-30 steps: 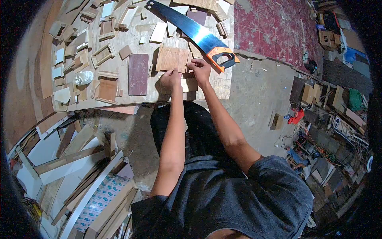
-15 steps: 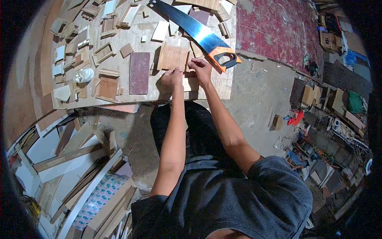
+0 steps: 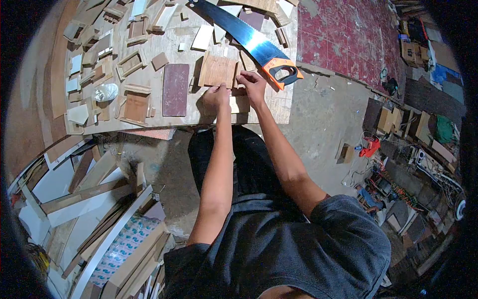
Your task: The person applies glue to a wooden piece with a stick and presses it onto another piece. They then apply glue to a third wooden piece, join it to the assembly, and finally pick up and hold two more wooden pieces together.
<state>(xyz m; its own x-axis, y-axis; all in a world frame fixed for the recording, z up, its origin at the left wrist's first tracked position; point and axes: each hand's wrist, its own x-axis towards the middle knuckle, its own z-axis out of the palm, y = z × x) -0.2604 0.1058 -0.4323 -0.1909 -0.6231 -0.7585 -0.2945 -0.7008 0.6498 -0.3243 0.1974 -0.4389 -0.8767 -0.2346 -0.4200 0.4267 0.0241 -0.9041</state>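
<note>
A small wooden panel with raised side strips [image 3: 218,71] lies near the front of the workbench. My left hand [image 3: 216,97] is closed at its lower edge, with thumb and fingertips pinching it there. Beside the panel's right edge, my right hand [image 3: 254,85] has its fingers curled in a pinch; whatever is between them is too small or hidden to name. A pale wood piece [image 3: 240,104] lies on the bench below my hands. The handsaw [image 3: 256,44], with an orange and black handle, rests just beyond my right hand.
A dark red-brown board [image 3: 175,90] lies left of my hands. Small wooden frames [image 3: 132,65] and offcuts crowd the bench's left side, around a clear plastic container [image 3: 106,92]. Scrap boards [image 3: 84,199] are piled on the floor at left; tools and cables [image 3: 388,184] clutter the right.
Both hands keep nearly the same pose at the wooden panel. The whole view has shifted very slightly; nothing has been picked up or let go.
</note>
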